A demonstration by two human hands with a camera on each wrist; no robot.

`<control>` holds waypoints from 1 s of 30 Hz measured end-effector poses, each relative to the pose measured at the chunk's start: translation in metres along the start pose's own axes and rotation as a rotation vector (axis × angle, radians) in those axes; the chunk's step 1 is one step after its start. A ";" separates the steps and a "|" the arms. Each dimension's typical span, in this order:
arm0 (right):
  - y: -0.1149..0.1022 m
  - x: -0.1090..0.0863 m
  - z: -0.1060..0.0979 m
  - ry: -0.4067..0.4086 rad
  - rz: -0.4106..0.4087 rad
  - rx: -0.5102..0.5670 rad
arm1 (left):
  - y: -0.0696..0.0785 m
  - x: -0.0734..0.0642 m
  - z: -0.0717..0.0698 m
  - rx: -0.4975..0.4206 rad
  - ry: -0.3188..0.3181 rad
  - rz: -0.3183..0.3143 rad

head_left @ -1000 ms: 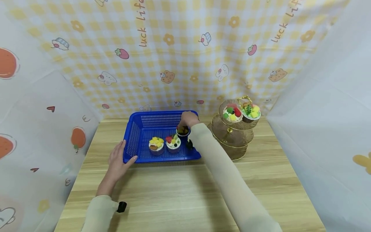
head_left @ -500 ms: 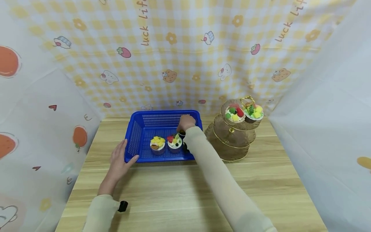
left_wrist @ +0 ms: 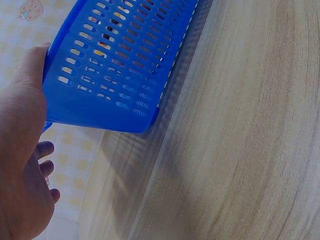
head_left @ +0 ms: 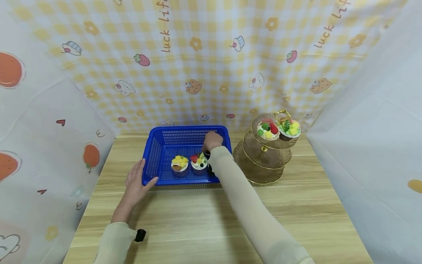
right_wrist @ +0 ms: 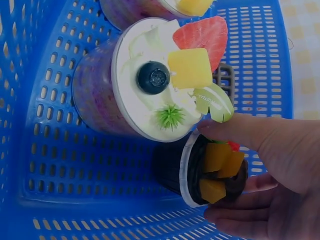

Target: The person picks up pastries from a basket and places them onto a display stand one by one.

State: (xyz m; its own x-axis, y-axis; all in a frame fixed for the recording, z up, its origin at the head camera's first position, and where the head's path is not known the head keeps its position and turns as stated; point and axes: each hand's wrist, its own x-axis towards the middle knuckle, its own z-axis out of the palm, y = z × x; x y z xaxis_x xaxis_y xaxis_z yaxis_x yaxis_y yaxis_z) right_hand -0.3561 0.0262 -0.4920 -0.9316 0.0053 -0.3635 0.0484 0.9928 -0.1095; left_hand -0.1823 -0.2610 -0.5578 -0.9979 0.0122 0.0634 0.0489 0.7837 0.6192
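Observation:
In the head view my left hand (head_left: 135, 179) rests on the left end of the blue basket (head_left: 152, 176), thumb at the front corner and fingers fairly straight along the side. The left wrist view shows that thumb against the rim. Inside the basket's right end, my right hand (right_wrist: 280, 175) holds a dark cupcake (right_wrist: 220, 175) topped with orange cubes, thumb on one side of its rim and fingers on the other. Close beside it sits a cream dessert cup (right_wrist: 150, 95) with strawberry, blueberry and a yellow cube. A second cup (head_left: 180, 167), with yellow cubes, stands left of that one.
A three-tier stand (head_left: 263, 157) with gold edges stands right of the basket. Its top tier bears a fruit-topped cupcake (head_left: 268, 131) and a green-creamed cupcake (head_left: 289, 130). The wooden table (head_left: 184, 227) meets a patterned cloth backdrop (head_left: 211, 73) behind.
My right hand has moved slightly down and left in the basket, and the dark cupcake is now mostly hidden in the head view. My left hand keeps its place on the basket.

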 end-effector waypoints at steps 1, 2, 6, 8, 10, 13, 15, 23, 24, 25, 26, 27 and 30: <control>0.000 -0.001 0.000 0.003 0.002 0.001 | 0.000 0.000 0.000 -0.001 0.000 0.000; 0.000 0.000 0.000 0.002 0.005 0.002 | 0.000 0.000 0.000 0.000 0.002 0.001; 0.001 0.000 -0.001 -0.004 0.011 0.008 | 0.001 0.000 0.000 -0.004 0.004 0.004; 0.002 0.000 -0.001 0.001 0.008 0.012 | 0.001 0.000 0.000 -0.005 0.005 0.006; 0.003 0.000 0.000 0.009 0.001 0.016 | 0.001 0.000 0.000 -0.009 0.003 0.004; 0.004 -0.002 0.001 0.018 -0.009 0.017 | 0.000 0.000 0.000 -0.007 0.004 0.004; 0.004 -0.002 0.001 0.019 -0.013 0.020 | 0.000 0.000 0.001 -0.006 0.007 0.004; 0.006 0.001 0.008 0.009 -0.021 -0.004 | -0.001 0.000 0.002 -0.004 -0.006 -0.007; 0.006 0.002 0.009 0.007 -0.024 -0.009 | -0.001 0.000 0.002 -0.005 -0.008 -0.008; 0.006 0.002 0.009 0.007 -0.029 -0.012 | -0.001 0.000 0.002 -0.006 -0.009 -0.010; 0.007 0.001 0.009 0.006 -0.036 -0.014 | -0.001 0.000 0.002 -0.007 -0.010 -0.012; 0.007 0.001 0.008 0.003 -0.044 -0.013 | -0.001 0.000 0.002 -0.006 -0.007 -0.012; 0.008 0.000 0.005 0.002 -0.074 -0.021 | -0.001 0.001 0.002 0.000 0.002 -0.012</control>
State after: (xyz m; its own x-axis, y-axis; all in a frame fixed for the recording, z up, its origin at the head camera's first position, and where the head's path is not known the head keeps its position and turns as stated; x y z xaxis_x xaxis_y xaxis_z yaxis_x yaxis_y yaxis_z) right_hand -0.3540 0.0331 -0.4979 -0.9330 -0.0675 -0.3534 -0.0276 0.9928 -0.1168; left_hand -0.1830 -0.2610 -0.5598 -0.9983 0.0017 0.0576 0.0371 0.7840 0.6196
